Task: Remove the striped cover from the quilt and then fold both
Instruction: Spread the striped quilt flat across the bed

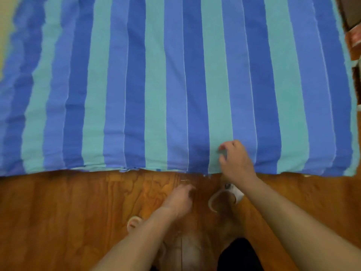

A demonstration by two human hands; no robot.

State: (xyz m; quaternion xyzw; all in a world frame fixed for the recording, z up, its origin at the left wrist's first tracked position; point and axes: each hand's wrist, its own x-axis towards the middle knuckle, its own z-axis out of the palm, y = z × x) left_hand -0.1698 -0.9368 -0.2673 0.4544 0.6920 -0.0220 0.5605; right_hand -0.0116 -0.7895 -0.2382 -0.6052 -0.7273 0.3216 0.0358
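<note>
The striped cover (175, 85), in blue and teal bands, lies spread flat and fills the upper two thirds of the head view. The quilt itself is hidden inside it. The cover's near edge runs across the view just above the wooden floor. My right hand (234, 159) rests on that near edge, right of centre, fingers curled and pinching the teal stripe. My left hand (179, 200) hovers over the floor just below the edge, fingers loosely bent, holding nothing.
Wooden floor (68, 212) stretches along the bottom of the view. My feet in light slippers (224, 198) stand close to the cover's edge. At the far right, beyond the cover, some reddish furniture (353, 34) shows.
</note>
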